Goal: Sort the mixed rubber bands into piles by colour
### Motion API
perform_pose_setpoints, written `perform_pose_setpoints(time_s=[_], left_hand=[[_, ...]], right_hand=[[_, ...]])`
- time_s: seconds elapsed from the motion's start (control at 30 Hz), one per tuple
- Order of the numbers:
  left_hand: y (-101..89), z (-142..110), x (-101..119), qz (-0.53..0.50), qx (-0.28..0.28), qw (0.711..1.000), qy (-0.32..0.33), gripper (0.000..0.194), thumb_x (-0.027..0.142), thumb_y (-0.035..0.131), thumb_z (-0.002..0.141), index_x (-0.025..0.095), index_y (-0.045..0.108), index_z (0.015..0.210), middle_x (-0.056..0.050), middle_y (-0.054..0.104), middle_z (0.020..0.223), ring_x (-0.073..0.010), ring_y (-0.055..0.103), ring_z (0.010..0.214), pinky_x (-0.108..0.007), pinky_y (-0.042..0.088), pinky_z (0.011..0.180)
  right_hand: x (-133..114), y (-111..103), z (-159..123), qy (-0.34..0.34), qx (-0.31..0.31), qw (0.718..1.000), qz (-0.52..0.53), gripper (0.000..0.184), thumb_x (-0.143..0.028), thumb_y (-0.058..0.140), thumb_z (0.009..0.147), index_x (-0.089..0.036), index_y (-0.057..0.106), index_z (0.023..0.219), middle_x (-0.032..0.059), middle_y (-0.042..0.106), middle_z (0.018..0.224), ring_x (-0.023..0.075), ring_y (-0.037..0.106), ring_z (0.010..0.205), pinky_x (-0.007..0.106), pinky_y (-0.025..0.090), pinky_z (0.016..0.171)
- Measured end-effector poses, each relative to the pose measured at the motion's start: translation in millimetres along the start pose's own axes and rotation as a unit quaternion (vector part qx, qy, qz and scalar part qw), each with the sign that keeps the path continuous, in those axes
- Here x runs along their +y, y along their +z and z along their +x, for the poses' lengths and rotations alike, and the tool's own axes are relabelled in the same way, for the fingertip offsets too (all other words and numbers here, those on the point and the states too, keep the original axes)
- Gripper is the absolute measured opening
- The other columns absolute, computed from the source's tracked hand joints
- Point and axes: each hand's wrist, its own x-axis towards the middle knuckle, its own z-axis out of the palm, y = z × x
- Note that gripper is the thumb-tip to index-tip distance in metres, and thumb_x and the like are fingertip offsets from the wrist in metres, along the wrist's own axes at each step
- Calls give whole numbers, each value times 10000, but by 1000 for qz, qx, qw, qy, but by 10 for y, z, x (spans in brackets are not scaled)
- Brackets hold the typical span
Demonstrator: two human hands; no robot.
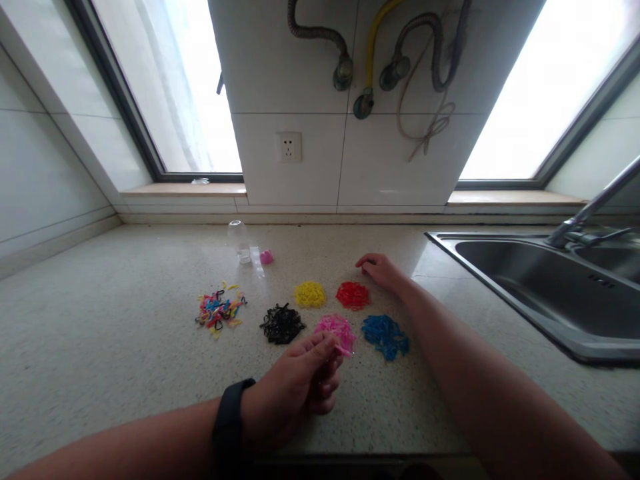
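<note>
My left hand (305, 373), a dark band on its wrist, is closed in a pinch on a pink rubber band (344, 349), at the near edge of the pink rubber band pile (334, 325). Beyond the red rubber band pile (353, 295), my right hand (381, 270) rests on the counter, fingers loosely bent and apart, nothing visible in them. Around the pink pile lie a black pile (282, 324), a yellow pile (310, 294) and a blue pile (385, 337). A mixed-colour pile (219, 311) sits further left.
A clear bottle (239, 241) stands at the back left, near a pink cap (267, 257) and a clear strip (257, 261). The speckled counter (125, 347) meets a steel sink (525, 287) with a faucet (590, 207) on the right. Hoses (370, 53) hang along the tiled wall.
</note>
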Motion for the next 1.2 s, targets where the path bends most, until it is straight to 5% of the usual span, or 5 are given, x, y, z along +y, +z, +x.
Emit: perform_pose_setpoints(time_s=[1.03, 1.2], left_hand=[[-87, 32, -70, 69, -67, 995, 3, 324, 428, 739, 820, 180, 550, 909, 98, 323, 532, -36, 204, 419, -204, 129, 414], [-49, -25, -56, 206, -38, 977, 49, 327, 482, 687, 844, 186, 583, 934, 61, 422, 621, -52, 300, 459, -207, 236, 445]], right_hand=[[25, 8, 13, -11, -5, 999, -31, 272, -205, 510, 773, -181, 752, 895, 9, 677, 673, 119, 529, 554, 225, 359, 532], [33, 12, 12, -19, -2, 999, -38, 270, -217, 515, 776, -178, 753, 897, 4, 660, 645, 120, 531, 557, 221, 352, 528]])
